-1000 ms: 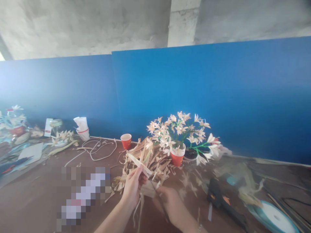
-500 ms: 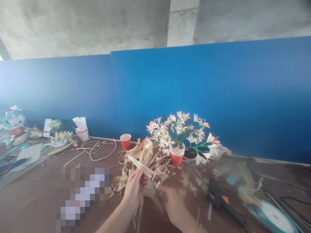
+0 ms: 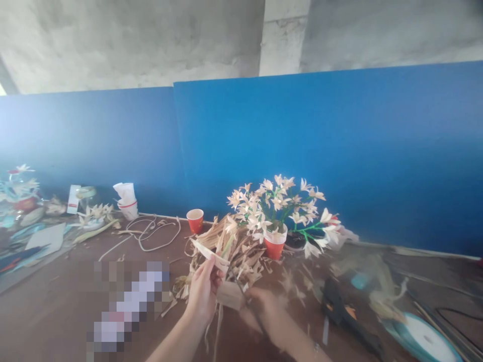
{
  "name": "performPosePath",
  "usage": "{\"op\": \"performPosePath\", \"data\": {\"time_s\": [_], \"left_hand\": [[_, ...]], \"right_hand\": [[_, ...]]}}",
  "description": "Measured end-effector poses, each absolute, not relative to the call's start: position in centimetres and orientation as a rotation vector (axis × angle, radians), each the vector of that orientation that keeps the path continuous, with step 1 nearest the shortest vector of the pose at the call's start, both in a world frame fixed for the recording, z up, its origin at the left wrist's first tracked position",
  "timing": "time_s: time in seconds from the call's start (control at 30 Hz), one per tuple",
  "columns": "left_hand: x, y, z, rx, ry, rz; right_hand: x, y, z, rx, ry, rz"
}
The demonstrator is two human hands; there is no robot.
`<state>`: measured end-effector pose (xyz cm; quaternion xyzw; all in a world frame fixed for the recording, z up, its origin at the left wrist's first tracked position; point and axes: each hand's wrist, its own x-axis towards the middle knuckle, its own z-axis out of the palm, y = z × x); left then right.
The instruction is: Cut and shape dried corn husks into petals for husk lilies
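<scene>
In the head view, a loose husk pile lies mid-way along the brown table. In front of the pile, the left hand pinches a pale strip between thumb and fingers, narrow and firm-looking; this grip near one end seems meant to steady the strip while leaving the part toward the right hand exposed. That hand, to the pile's near right, is closed around a dark tool, probably scissors; it is too blurred to tell whether the blades stand apart. The tool's tip points at the strip's lower end, perhaps touching it. Just right of the pile, a red-and-white cup props up green-stemmed white flowers, apparently to keep the blooms off the surface. Behind the pile's left edge stands another red cup. Well right of the pile lies a glue gun, seemingly within the right hand's reach.
</scene>
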<state>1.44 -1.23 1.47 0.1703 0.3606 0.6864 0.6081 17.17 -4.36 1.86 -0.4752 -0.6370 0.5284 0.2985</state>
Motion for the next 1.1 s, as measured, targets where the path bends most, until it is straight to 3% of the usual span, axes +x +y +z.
{"op": "performPosePath", "data": {"time_s": [0.13,0.47,0.9,1.1], "left_hand": [[1.5,-1.3,1.8,0.453,0.896,1.599],[3.2,-2.5,1.5,0.772,0.960,1.372],[3.4,-2.5,0.0,0.827,0.978,1.302],[3.4,-2.7,0.5,0.837,0.898,1.201]], "right_hand": [[17.6,-3.7,1.4,-1.258,-1.617,1.441],[17.1,-2.8,0.3,-1.181,-1.376,0.995],[16.9,-3.9,3.2,-1.236,-1.214,1.317],[17.1,-3.2,2.0,-1.240,-1.213,1.223]]}}
